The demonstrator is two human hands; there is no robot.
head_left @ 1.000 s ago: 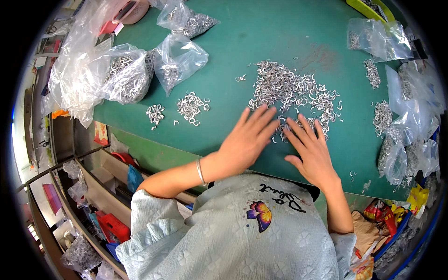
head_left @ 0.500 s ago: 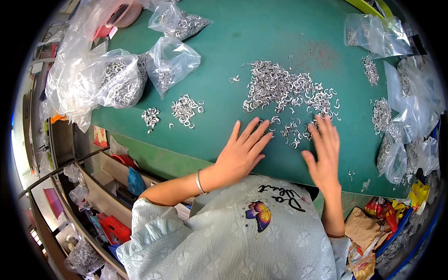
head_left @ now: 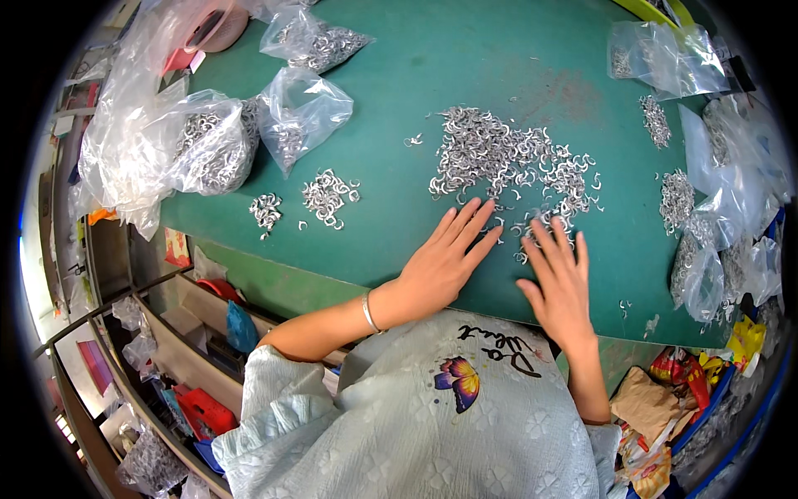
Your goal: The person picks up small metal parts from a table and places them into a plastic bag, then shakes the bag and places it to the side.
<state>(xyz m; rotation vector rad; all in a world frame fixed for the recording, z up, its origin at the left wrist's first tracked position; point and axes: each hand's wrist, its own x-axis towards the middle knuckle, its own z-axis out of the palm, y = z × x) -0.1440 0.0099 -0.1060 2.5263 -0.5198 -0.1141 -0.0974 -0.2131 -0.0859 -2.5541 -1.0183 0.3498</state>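
A pile of small silvery curved metal pieces (head_left: pixel 478 150) is spread on the green tabletop (head_left: pixel 399 75). My left hand (head_left: pixel 440 264) lies palm down at the pile's near edge, fingers stretched out, with the fingertips beside a few pieces. To its right, my right hand (head_left: pixel 560 287) is spread over the loose pieces at the near right of the pile, thumb apart from the fingers. Its fingertips reach among those pieces; what lies under them is hidden. Neither hand grips anything.
Two small heaps of pieces (head_left: pixel 328 198) sit at left. Clear plastic bags of pieces (head_left: pixel 218 150) stand at far left, more bags (head_left: pixel 702 274) at right beside a small heap (head_left: pixel 677 200). Below the left table edge are open drawers (head_left: pixel 187 333); a brown paper bag (head_left: pixel 644 403) lies lower right.
My left hand has moved right and slightly forward toward the pile. My right hand has shifted left and a little nearer me, over the loose pieces. The hands are closer together.
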